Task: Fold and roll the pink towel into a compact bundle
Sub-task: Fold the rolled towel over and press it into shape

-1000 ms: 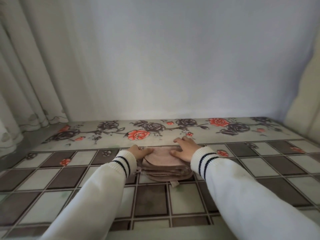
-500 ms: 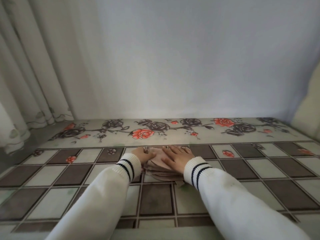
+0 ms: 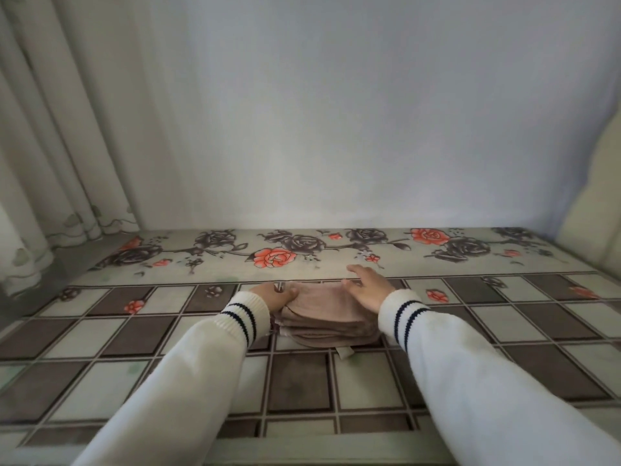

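The pink towel (image 3: 324,314) lies folded in several stacked layers on the table (image 3: 504,317), a small tag poking out at its near edge. My left hand (image 3: 274,295) grips the towel's left edge, fingers curled around it. My right hand (image 3: 368,287) rests flat on the towel's right side, fingers spread and reaching past its far edge. Both arms wear white sleeves with dark-striped cuffs.
The table is covered by a checked brown-and-cream cloth with a rose border (image 3: 274,257) along the far side. A plain wall (image 3: 336,129) stands right behind it. Curtains (image 3: 50,146) hang at the left, and a pale cushion (image 3: 594,203) sits at the right.
My right hand has slid from the middle of the towel top out to its right side and far edge. The left hand stays on the left edge.
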### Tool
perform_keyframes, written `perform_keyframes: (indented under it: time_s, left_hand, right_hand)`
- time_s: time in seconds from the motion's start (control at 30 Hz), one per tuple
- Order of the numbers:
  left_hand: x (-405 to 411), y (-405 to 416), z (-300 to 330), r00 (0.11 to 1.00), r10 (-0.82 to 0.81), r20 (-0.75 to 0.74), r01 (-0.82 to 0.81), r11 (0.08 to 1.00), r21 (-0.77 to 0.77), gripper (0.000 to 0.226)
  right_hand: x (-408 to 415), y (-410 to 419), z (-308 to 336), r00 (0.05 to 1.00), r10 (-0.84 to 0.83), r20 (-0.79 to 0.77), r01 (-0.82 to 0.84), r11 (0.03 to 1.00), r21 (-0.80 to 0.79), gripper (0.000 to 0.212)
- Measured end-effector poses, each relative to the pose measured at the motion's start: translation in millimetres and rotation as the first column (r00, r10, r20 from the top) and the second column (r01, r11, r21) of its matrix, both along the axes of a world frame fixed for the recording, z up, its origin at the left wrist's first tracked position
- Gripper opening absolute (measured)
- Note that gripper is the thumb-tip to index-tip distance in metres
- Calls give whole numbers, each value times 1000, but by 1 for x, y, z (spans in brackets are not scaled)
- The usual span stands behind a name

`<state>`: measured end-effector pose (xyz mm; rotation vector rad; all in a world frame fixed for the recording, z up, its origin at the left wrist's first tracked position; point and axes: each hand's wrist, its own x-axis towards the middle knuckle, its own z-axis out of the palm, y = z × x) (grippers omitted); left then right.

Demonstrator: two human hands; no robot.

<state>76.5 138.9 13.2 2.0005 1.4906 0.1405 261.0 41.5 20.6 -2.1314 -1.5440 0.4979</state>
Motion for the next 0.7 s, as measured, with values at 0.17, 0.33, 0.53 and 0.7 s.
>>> perform_keyframes:
  time_s: [0.17,0.33,0.53,0.7]
  left_hand:
    - [2,2,4,1000,23,-6,-23,999,-32,65]
    - [7,-1,0,994,66,85,-55,991,-121,67]
    - [7,1,2,960,127,249,-77,977,-201,59]
    - [6,2,2,930,184,317,-108,964,-242,56]
  right_hand:
    - [27,3,-1,962,-238,-133,208,956,-208,61]
    - [25,5,-13,897,-230,-378,141,958,-248,72]
    - [22,2,-12,591,-263,-763,151,965,-216,36]
    - [10,1,-9,390,-226,-893,73,974,-214,18]
